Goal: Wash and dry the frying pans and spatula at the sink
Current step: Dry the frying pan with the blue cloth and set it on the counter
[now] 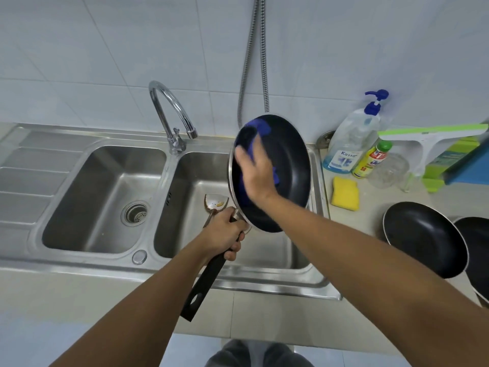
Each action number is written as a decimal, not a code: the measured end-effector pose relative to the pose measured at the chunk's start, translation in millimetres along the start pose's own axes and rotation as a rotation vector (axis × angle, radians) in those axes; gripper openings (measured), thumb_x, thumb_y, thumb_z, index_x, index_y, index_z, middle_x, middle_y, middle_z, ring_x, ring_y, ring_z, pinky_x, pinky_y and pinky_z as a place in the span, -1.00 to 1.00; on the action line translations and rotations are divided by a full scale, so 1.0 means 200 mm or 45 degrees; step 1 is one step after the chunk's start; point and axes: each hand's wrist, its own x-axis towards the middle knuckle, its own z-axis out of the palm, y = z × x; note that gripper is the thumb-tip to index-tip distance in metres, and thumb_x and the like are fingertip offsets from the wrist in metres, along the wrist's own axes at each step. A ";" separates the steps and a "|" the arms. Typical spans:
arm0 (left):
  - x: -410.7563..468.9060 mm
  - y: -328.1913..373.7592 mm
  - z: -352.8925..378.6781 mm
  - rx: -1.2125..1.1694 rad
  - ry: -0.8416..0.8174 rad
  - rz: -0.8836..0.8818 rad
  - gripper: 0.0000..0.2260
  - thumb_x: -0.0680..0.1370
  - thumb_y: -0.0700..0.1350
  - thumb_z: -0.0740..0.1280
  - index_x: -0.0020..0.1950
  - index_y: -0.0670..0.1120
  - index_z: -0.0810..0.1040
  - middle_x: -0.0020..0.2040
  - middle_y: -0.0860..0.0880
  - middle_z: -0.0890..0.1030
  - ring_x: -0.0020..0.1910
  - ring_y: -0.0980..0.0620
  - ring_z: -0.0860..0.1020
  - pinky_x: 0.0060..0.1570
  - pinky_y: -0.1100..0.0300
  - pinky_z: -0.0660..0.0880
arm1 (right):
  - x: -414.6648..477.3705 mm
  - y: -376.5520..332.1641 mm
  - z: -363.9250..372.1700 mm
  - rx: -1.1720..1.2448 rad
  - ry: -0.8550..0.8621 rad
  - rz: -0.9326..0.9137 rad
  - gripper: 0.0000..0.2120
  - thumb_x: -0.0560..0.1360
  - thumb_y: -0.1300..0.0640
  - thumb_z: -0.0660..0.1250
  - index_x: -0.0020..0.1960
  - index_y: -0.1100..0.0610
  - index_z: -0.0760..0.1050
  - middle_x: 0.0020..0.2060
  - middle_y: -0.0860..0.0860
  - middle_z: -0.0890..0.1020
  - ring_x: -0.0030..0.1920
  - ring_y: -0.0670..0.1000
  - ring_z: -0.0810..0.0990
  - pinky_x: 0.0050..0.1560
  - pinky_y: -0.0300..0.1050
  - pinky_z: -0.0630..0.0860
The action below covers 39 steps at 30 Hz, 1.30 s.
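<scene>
A black frying pan is tilted up over the right sink basin. My left hand grips its black handle close to the pan. Inside the pan, my right hand presses a blue cloth against the surface. A metal spatula with a slotted head lies in the right basin, partly hidden by my left hand. Two more black frying pans sit on the counter at the right.
A chrome tap stands between the two basins; the left basin has a drain strainer. On the right counter are a yellow sponge, a pump soap bottle, a yellow bottle, a green-and-white squeegee and a glass.
</scene>
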 end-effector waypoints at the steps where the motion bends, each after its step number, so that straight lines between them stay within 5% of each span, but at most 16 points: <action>1: 0.00 0.00 -0.01 -0.012 -0.005 0.003 -0.93 0.63 -0.21 0.26 0.10 -0.16 0.42 -0.30 -0.07 0.42 -0.52 0.07 0.29 -0.58 0.27 0.22 | -0.06 0.02 0.01 -0.083 -0.227 -0.107 -0.31 0.66 -0.03 0.20 0.66 0.16 -0.02 0.64 0.03 0.12 0.63 -0.06 0.04 0.62 -0.06 -0.02; 3: -0.01 0.00 -0.02 -0.032 -0.015 0.013 -0.94 0.63 -0.20 0.27 0.09 -0.11 0.44 -0.30 -0.06 0.43 -0.51 0.07 0.28 -0.58 0.27 0.21 | -0.10 0.10 -0.04 -0.521 -0.528 -0.335 -0.33 0.70 -0.09 0.08 0.66 0.06 -0.18 0.65 -0.10 -0.08 0.63 -0.10 -0.17 0.62 0.01 -0.16; 5: -0.03 -0.02 -0.05 -0.010 -0.030 0.021 -0.91 0.64 -0.21 0.27 0.14 -0.11 0.45 -0.29 -0.08 0.42 -0.51 0.07 0.27 -0.58 0.28 0.20 | -0.02 0.16 -0.11 -0.990 -0.487 -0.528 -0.37 0.69 -0.19 -0.04 0.66 -0.04 -0.18 0.64 -0.15 -0.14 0.63 -0.03 -0.24 0.59 0.24 -0.16; 7: -0.05 -0.03 -0.06 0.028 -0.049 0.013 -0.85 0.64 -0.22 0.28 0.20 -0.10 0.45 -0.28 -0.08 0.40 -0.51 0.07 0.26 -0.58 0.28 0.19 | 0.09 0.22 -0.16 -1.210 -0.345 -0.476 -0.40 0.67 -0.22 -0.08 0.65 -0.12 -0.18 0.64 -0.14 -0.15 0.63 0.06 -0.23 0.55 0.36 -0.12; 12: -0.04 -0.01 -0.06 0.141 -0.030 0.015 -0.84 0.63 -0.22 0.26 0.20 -0.12 0.41 -0.24 -0.13 0.34 -0.51 0.06 0.24 -0.55 0.25 0.19 | 0.16 0.18 -0.11 -0.705 0.007 0.054 -0.39 0.71 -0.13 -0.03 0.64 -0.10 -0.26 0.63 -0.09 -0.25 0.62 0.12 -0.29 0.58 0.30 -0.18; 17: 0.00 0.01 -0.08 0.131 0.056 0.033 -0.90 0.61 -0.28 0.24 0.06 -0.09 0.40 -0.28 -0.12 0.35 -0.55 0.07 0.24 -0.55 0.30 0.17 | -0.11 0.20 -0.09 -0.650 -0.556 -0.500 -0.33 0.65 0.17 0.17 0.65 0.02 -0.09 0.65 -0.06 -0.01 0.64 0.08 -0.22 0.60 0.25 -0.17; 22: 0.00 0.04 -0.16 -0.057 0.068 0.075 -0.84 0.61 -0.33 0.26 -0.03 -0.10 0.34 -0.33 -0.11 0.40 -0.57 0.07 0.24 -0.59 0.33 0.18 | -0.27 0.38 -0.32 -0.601 -0.787 -0.427 -0.33 0.48 0.50 0.22 0.54 0.11 0.35 0.56 -0.07 0.33 0.63 -0.04 0.02 0.59 -0.20 -0.05; 28: -0.05 0.07 -0.21 -0.065 -0.019 0.057 -0.87 0.61 -0.32 0.26 0.06 -0.12 0.40 -0.34 -0.09 0.42 -0.54 0.05 0.29 -0.61 0.29 0.22 | -0.06 0.50 -0.65 -1.332 -0.883 -0.485 -0.49 0.47 0.19 0.31 0.42 0.03 0.51 0.45 -0.03 0.48 0.56 0.11 0.28 0.48 0.27 0.26; 31: -0.05 0.09 -0.19 0.069 -0.010 0.064 -0.87 0.61 -0.32 0.24 0.09 -0.13 0.41 -0.32 -0.11 0.42 -0.53 0.04 0.29 -0.58 0.26 0.24 | 0.14 0.45 -0.70 -1.470 -0.667 -0.467 -0.46 0.38 0.33 0.37 0.36 0.14 0.55 0.40 0.10 0.53 0.50 0.28 0.35 0.35 0.40 0.34; 35: -0.05 0.09 -0.17 0.052 0.000 0.096 -0.84 0.58 -0.34 0.23 0.09 -0.13 0.41 -0.33 -0.11 0.41 -0.53 0.04 0.28 -0.56 0.27 0.23 | 0.18 0.41 -0.66 -1.389 -0.395 -0.435 -0.46 0.46 0.38 0.27 0.43 0.18 0.49 0.48 0.11 0.45 0.58 0.30 0.18 0.48 0.44 0.15; 39: -0.05 0.09 -0.17 -0.029 -0.021 0.109 -0.84 0.59 -0.34 0.24 0.10 -0.13 0.41 -0.33 -0.11 0.41 -0.53 0.03 0.27 -0.57 0.27 0.22 | 0.03 0.45 -0.60 -1.340 -0.477 -0.208 -0.32 0.48 0.13 0.29 0.59 0.09 0.26 0.61 0.00 0.21 0.64 0.19 -0.09 0.48 0.45 0.04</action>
